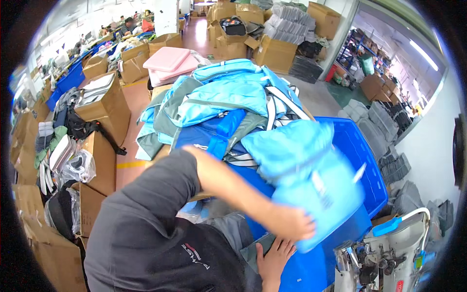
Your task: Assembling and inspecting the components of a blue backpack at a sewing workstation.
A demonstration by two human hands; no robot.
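My left hand (297,225) is closed on the lower edge of a light blue fabric bag (318,187), which is smeared by motion. That arm crosses in front of me from the left, and the bag hangs over the blue work surface (306,272) and part of a blue plastic bin (377,180). Palm down with its fingers stretched out, my right hand (275,258) rests on grey fabric (250,255) just below the left one. Beyond my arms lies a heap of light blue and grey bags (224,100) with zippers and white-edged straps.
A white sewing machine (401,243) stands close at the lower right. Cardboard boxes (104,104) line the left side. Pink padded pieces (168,59) sit behind the heap. Grey stacked pieces (379,121) lie along the right wall, near a doorway.
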